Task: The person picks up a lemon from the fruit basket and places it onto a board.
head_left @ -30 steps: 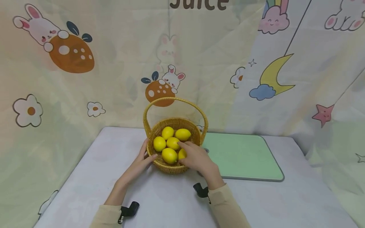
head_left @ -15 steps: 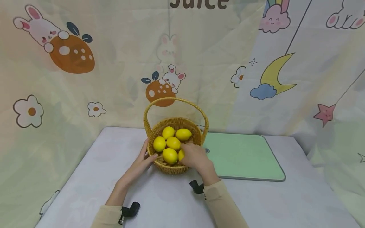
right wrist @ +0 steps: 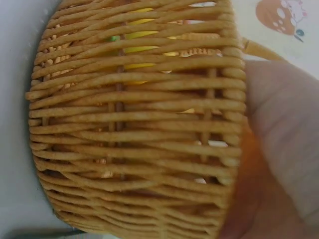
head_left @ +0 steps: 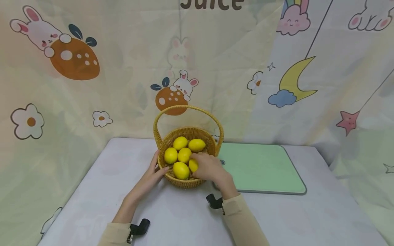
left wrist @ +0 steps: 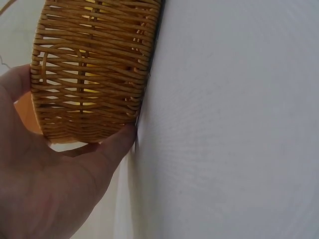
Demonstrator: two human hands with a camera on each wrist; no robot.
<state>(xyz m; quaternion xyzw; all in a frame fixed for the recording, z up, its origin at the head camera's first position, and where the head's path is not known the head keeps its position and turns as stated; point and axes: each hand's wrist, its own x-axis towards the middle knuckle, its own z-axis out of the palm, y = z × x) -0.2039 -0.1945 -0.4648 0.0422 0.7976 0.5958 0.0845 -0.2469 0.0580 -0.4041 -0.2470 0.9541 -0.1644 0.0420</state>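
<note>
A round wicker basket (head_left: 186, 183) with a tall arched handle stands on the table, holding several yellow lemons (head_left: 171, 155). My left hand (head_left: 149, 177) grips the basket's left side, thumb over the rim; in the left wrist view the thumb and fingers of this hand (left wrist: 55, 174) span the woven wall (left wrist: 89, 74). Reaching over the right rim, my right hand (head_left: 209, 167) pinches a lemon (head_left: 193, 165) at the front right inside; its fingertips are partly hidden. From the right wrist, the basket's weave (right wrist: 134, 134) covers most of the view, with that hand (right wrist: 284, 149) beside the rim.
A light green cutting board (head_left: 261, 167) with a grey edge lies flat to the right, partly behind the basket and right hand. The table has a white cover (head_left: 181, 218). A printed cloth (head_left: 129, 68) hangs behind the table.
My right hand has shifted slightly inside the basket, and more of the lemon at its fingers shows. The front lemon has nudged a little toward me. The left hand keeps its hold.
</note>
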